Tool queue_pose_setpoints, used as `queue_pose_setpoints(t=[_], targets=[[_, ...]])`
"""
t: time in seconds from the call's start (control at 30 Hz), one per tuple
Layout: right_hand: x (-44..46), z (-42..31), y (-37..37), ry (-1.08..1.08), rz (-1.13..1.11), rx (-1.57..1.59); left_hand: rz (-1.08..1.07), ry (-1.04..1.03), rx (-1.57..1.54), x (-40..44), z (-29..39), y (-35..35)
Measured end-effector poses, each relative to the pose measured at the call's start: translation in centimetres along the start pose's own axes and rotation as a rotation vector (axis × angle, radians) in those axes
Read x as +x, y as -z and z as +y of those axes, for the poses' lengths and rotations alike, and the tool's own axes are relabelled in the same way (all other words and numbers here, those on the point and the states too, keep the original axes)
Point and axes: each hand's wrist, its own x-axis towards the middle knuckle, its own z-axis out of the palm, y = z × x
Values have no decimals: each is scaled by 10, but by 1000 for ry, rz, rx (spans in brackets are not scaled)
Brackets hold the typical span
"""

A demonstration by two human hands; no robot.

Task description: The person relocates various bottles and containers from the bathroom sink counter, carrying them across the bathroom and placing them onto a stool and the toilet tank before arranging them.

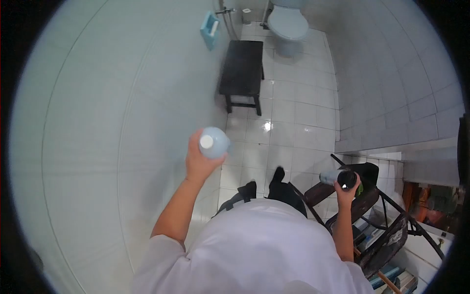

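My left hand [198, 159] is wrapped round a pale blue bottle with a white cap [220, 143], held up near the left wall. Seen from above, the bottle's cap faces the camera and its lower part is hidden. On the right, my right hand [347, 193] grips a bottle with a black cap [347, 180]; its body looks light and partly see-through, pointing left. This second bottle is over the dark folding chair [318, 193]. Whether it touches the chair I cannot tell.
A dark wooden bench [242, 66] stands along the left wall, with a white toilet [288, 24] beyond it. A blue wall holder [209, 30] is above the bench. Wet-looking white floor tiles [281, 132] lie ahead. Books or boxes [374, 235] sit around the chair at right.
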Motion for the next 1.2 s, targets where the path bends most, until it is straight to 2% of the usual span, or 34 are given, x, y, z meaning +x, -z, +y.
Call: queue_pose_setpoints(t=[0.1, 0.13, 0.2, 0.23, 0.27, 0.33, 0.43, 0.5, 0.53, 0.6, 0.63, 0.73, 0.83, 0.9, 1.0, 1.07, 1.13, 1.2], targets=[[11, 16, 14, -233, 68, 48, 43, 107, 46, 53, -2, -31], [18, 23, 18, -234, 65, 38, 91, 139, 14, 64, -2, -41], [35, 41, 18, -300, -6, 69, 138, 172, -10, 86, -2, -57], [48, 43, 18, -383, -70, -77, 179, 201, -66, 93, -4, -64], [58, 55, 16, -388, -78, -80, 231, 233, -123, 99, -4, -70], [88, 60, -6, -181, -110, -177, 233, 269, -87, 114, 0, -77], [141, 38, -36, -260, -182, -68, 219, 326, -42, 114, -1, -82], [180, -7, -65, -321, -202, -39, 216, 332, -39, 117, -9, -87], [196, -6, -76, -314, -208, -40, 205, 355, -6, 117, -15, -89], [222, 3, -98, -165, -159, -69, 190, 369, 16, 114, -27, -95], [236, -33, -106, -235, -191, 100, 168, 376, 43, 112, -29, -99], [277, -42, -130, -81, -161, 103, 123, 396, 34, 125, -38, -113], [311, -53, -149, -65, -176, 129, 142, 359, 52, 132, -42, -116], [330, -61, -158, -43, -189, 147, 146, 429, -8, 136, -36, -119], [359, -67, -168, -115, -141, 132, 139, 438, 56, 144, -26, -123], [385, -55, -176, -161, -135, 290, 175, 450, -4, 147, -26, -133], [409, -47, -182, -148, -142, 299, 224, 493, -53, 149, -29, -141], [440, -36, -196, -137, -198, 307, 277, 519, 55, 147, -27, -151]])
